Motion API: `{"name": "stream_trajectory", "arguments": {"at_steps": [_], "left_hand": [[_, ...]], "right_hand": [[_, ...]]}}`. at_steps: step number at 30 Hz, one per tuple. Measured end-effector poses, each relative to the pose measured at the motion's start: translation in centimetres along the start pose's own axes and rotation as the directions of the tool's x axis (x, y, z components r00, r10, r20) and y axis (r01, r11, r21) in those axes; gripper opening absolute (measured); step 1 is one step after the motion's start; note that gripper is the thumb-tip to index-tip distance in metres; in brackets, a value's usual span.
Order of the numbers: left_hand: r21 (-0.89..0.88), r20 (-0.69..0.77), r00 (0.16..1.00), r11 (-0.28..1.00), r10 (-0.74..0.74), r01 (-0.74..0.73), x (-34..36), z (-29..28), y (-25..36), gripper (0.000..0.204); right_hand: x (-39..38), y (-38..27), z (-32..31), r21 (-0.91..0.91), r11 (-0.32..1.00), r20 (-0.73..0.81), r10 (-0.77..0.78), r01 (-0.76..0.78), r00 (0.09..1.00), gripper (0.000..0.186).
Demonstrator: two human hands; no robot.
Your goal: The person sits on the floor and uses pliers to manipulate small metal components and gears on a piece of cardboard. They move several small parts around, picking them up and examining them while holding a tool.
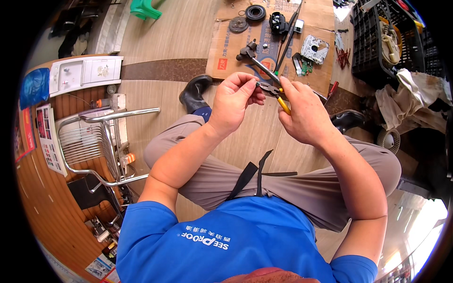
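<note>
My left hand [236, 101] is closed, its thumb and forefinger pinched on a small dark piece, too small to name, at the tips of yellow-handled pliers [269, 88]. My right hand [302, 113] grips the pliers, their jaws pointing left toward my left fingertips. Just beyond both hands, a metal rod with a dark fitting on its end [248, 52] lies on a cardboard sheet [226, 37]. Also on it are a dark ring [255, 12], a round plate [238, 24], a black housing [278, 23], long black rods and a square metal plate [315, 48] beside small circuit pieces.
Black crates [365, 47] with loose items and pale cloths [401, 104] stand at the right, near a small fan [388, 139]. A metal-framed chair [89, 146] and wooden counter [37, 188] are at the left. A green stool [144, 8] is at the back, beyond my boots [193, 92].
</note>
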State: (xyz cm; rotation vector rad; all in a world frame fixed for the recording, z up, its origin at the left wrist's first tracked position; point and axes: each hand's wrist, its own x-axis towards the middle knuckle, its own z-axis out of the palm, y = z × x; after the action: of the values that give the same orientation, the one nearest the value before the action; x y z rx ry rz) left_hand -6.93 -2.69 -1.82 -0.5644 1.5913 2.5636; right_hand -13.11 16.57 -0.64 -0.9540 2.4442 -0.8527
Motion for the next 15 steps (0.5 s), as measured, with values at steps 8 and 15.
{"name": "stream_trajectory", "arguments": {"at_steps": [8, 15], "left_hand": [[0.143, 0.016, 0.996, 0.985, 0.090, -0.091, 0.15, -0.20, -0.40, 0.012], [0.307, 0.011, 0.989, 0.941, 0.148, -0.144, 0.02, 0.13, -0.40, 0.014]], "right_hand": [[-0.13, -0.02, 0.24, -0.028, 1.000, -0.050, -0.001, -0.001, 0.999, 0.062], [-0.29, 0.08, 0.25, -0.084, 0.996, -0.075, -0.012, 0.005, 0.997, 0.062]]}}
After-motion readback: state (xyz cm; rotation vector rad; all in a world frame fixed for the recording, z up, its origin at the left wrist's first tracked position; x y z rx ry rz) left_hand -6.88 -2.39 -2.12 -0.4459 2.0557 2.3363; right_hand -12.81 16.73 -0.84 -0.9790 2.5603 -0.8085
